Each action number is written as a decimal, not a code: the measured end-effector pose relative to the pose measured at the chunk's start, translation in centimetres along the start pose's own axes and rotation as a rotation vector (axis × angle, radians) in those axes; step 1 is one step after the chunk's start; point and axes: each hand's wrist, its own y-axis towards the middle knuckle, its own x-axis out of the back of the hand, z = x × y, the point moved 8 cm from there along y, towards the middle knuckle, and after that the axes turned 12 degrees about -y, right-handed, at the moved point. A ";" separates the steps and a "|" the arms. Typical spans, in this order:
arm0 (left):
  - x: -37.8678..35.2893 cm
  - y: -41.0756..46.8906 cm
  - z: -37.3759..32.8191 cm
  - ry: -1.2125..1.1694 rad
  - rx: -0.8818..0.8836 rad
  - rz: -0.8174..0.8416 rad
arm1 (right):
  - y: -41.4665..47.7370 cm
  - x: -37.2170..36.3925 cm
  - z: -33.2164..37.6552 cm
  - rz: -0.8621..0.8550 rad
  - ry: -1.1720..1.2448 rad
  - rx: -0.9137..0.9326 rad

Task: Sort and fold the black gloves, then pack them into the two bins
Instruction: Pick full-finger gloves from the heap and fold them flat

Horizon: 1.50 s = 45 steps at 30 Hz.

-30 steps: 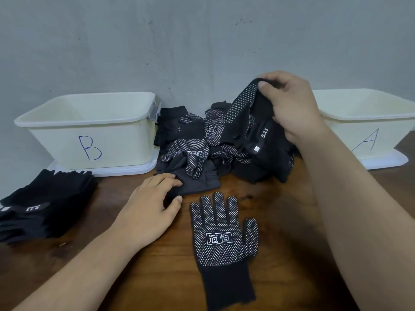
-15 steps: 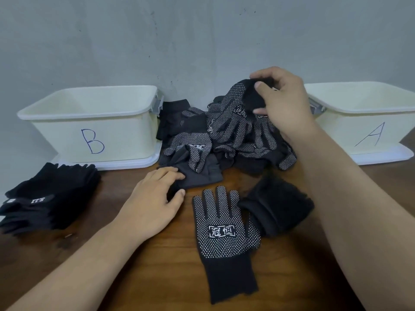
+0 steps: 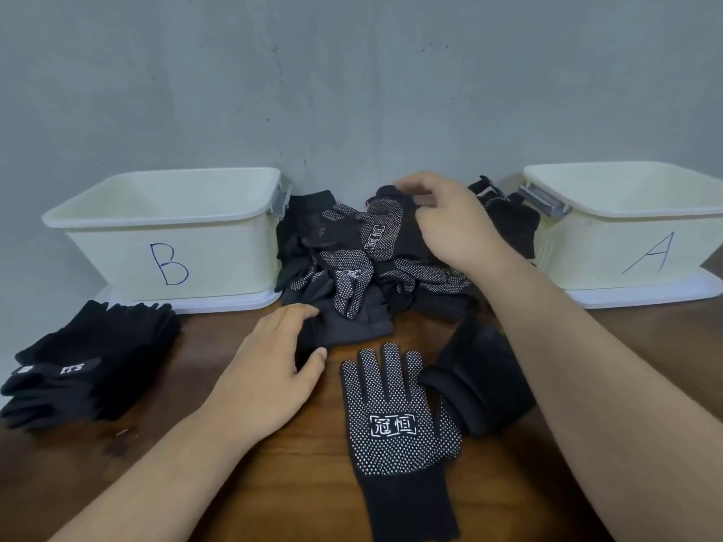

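Right hand pinches a dotted glove atop the unsorted pile lying between bin B at left and bin A at right, apparently to draw it free, while left hand, fingers loosely spread, rests on the pile's near edge, likely steadying it.

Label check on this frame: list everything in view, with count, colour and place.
bin B: 1, cream, back left
bin A: 1, cream, back right
pile: many gloves, black, between bins
top glove: 1, black, white-dotted, atop pile
dotted glove: 1, black, white dots, front centre
plain glove: 1, black, right of dotted glove
stack: several gloves, black, far left
table: 1, brown wood, underneath
wall: 1, grey, behind
left hand: 1, rests on pile's front edge
right hand: 1, grip pinches top glove
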 end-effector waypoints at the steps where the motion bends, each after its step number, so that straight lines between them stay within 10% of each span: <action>1: 0.0 0.0 0.0 0.003 0.000 0.002 | 0.2 0.3 -0.9 -0.045 -0.104 -0.024; 6: -0.1 0.0 -0.1 0.010 -0.007 -0.004 | -0.2 -1.6 -3.9 0.056 -0.493 -0.075; 16: -0.1 0.0 -0.1 0.037 0.004 0.003 | -0.7 -1.0 -1.3 -0.148 -0.356 0.089; 23: -0.1 0.1 0.0 0.048 0.012 0.011 | -3.2 -6.0 1.3 0.601 -0.174 0.368; 29: -0.2 0.0 0.0 0.052 0.020 0.016 | -0.4 -1.8 -1.4 0.103 -0.197 0.140; 45: -0.3 0.1 0.0 0.055 0.008 0.013 | -1.8 -7.7 0.6 0.132 -0.304 0.310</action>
